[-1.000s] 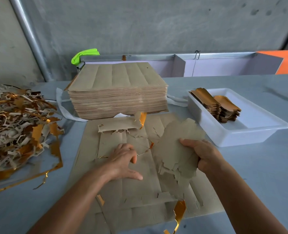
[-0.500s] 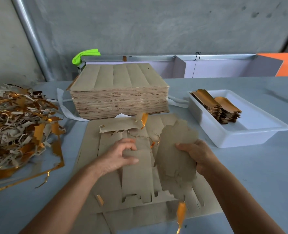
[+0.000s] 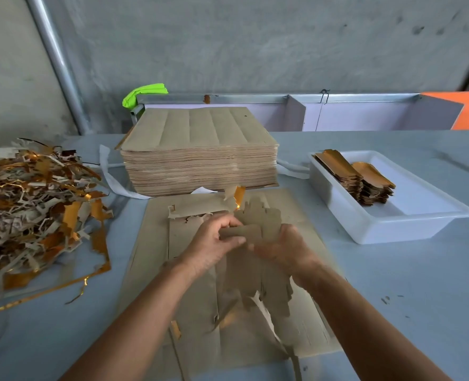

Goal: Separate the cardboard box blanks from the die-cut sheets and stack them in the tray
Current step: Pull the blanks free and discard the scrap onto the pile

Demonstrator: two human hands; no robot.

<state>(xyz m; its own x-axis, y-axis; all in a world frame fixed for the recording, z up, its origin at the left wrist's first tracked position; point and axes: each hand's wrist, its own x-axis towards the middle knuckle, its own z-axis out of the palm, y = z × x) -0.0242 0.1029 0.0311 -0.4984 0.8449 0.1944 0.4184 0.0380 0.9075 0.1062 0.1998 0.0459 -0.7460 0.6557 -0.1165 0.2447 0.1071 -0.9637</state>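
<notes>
Where hands [image 3: 214, 240] work, scrap pile [image 3: 35, 202] sits left.

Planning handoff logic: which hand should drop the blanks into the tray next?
Probably right. The right hand grips the bunch of blanks and is nearer the tray; the left hand holds one blank only.

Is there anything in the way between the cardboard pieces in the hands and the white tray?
Nothing visible blocks the way. The left hand and right hand grip the loose blanks over the sheet. Only bare table lies between them and the tray, whose near half is free beside the stacked blanks.
</notes>
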